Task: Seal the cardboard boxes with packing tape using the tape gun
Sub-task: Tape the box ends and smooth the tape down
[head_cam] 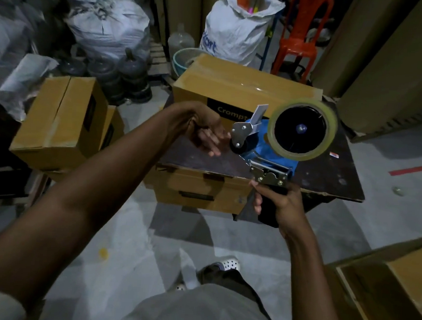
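Note:
My right hand [280,204] grips the black handle of a blue tape gun [268,149], held upright above the dark table [328,178]. A roll of clear tape [303,130] sits on the gun. My left hand [207,132] hovers just left of the gun's roller end, fingers straight and relaxed, holding nothing I can make out. Behind both hands a brown cardboard box [237,86] stands on the table, with shiny tape along its top seam. A second brown box [63,117] sits at the left, its flaps shut.
More brown boxes lie under the table [197,191] and at the lower right [401,285]. White sacks [107,20] and dark round objects crowd the back left. A red plastic chair [301,38] stands behind. My foot [222,265] is on the grey floor.

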